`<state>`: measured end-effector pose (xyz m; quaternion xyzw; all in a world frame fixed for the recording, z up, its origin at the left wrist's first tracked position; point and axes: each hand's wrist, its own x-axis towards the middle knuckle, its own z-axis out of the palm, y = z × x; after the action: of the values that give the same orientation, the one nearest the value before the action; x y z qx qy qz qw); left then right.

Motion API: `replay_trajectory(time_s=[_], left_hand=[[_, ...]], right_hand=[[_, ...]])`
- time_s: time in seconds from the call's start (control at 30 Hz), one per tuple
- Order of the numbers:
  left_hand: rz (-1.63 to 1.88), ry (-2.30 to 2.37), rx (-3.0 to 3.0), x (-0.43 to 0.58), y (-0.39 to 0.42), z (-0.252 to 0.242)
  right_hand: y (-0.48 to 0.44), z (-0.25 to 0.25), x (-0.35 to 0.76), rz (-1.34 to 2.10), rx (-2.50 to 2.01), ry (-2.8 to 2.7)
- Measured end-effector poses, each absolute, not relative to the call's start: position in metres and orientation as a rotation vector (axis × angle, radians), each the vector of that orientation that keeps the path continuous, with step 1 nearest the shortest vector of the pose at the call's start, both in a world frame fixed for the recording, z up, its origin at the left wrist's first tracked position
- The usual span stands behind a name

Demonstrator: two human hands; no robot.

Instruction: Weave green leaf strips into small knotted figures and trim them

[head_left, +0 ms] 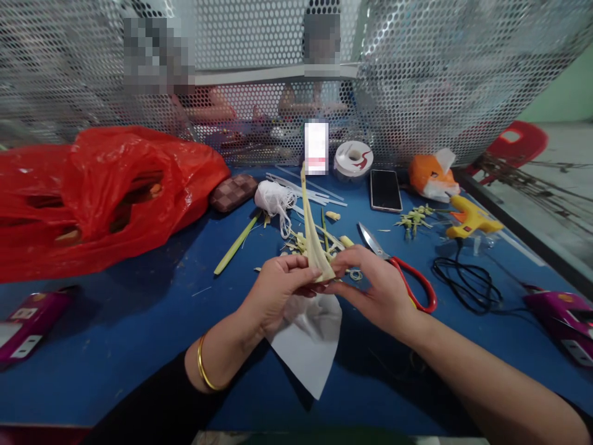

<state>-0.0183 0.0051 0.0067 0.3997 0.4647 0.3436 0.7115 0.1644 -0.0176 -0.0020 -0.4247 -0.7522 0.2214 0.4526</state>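
Red bag (180, 185): crumpled on the worktop (152, 334).
Left hand (277, 296): thumb and fingers closed on the pale strip (312, 238).
Pale strip: slanting upward between both hands.
Right hand (382, 290): fingers curled, pinching the strip's wide base.
Scissors (393, 262): just beside the right hand.

Your left hand (282, 287) pinched the wide near end of the pale strip (312, 238); your right hand (377, 287) gripped its right edge. Narrow tip pointed far. White sheet (310, 352) showed just near of your hands, one corner pointing near. Pale scraps (296, 244) lay just beyond them on the blue table (194, 358). Red-handled scissors (419, 284) sat right, partly behind your right hand. Yellow glue gun (472, 217) was farther right. White yarn (273, 199) lay far left of the strip, white spool (353, 159) far right. Red plastic bag (111, 191) filled the far left.
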Motion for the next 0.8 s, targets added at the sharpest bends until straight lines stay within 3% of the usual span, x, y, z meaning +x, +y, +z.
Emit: replay_trajectory(time_s=[0.8], left_hand=[[0.689, 1.011, 0.732, -0.0166, 0.0036, 0.0070]], right_hand=[[-0.0174, -0.0045, 0.1635, -0.233, -0.882, -2.162]])
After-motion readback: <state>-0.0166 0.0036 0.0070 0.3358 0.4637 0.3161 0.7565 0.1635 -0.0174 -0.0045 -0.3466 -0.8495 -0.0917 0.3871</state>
